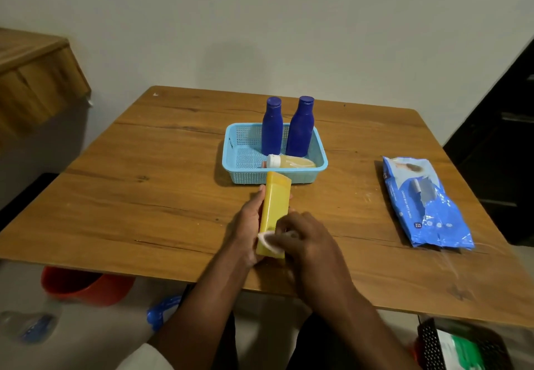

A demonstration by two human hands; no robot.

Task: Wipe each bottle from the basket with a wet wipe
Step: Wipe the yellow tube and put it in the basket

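Note:
My left hand (250, 225) grips a flat yellow bottle (276, 205) from its left side, just above the table in front of the basket. My right hand (307, 239) pinches a white wet wipe (268, 241) and presses it against the bottle's near end. The light blue basket (239, 167) stands behind them. Two tall dark blue bottles (272, 127) (301, 127) stand upright in it. A small bottle of yellow liquid with a white cap (291, 162) lies on its side at the basket's front.
A blue pack of wet wipes (424, 202) lies on the wooden table (144, 196) at the right. A red bucket (81, 284) and a clear plastic bottle (26, 326) sit on the floor at the left. A black basket (450, 343) is at the lower right.

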